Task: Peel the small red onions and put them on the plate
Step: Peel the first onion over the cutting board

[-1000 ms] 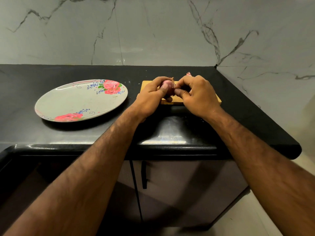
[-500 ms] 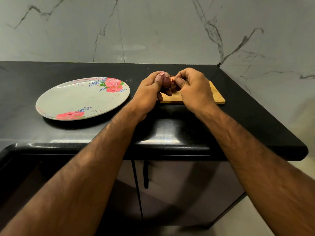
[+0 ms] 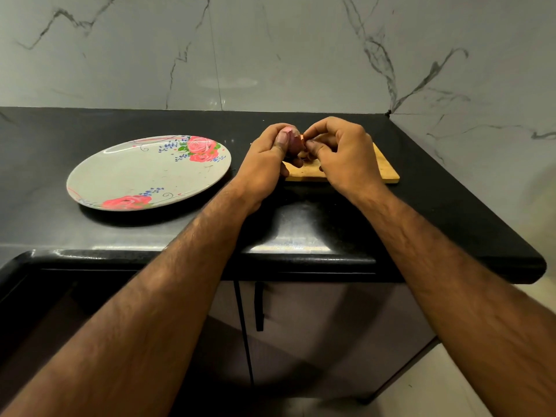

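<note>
While the thumb and curled fingers of the left hand grip a small red onion held just above the left end of the wooden cutting board, the thumb and forefinger of the right hand are pressed together, pinching at the onion's right side; whether they have loose skin, cannot tell. Remaining right fingers are curled in, and both hands sit nearly touching over the board. Left of the board, apart from it, lies a floral plate; both rest on the black counter.
</note>
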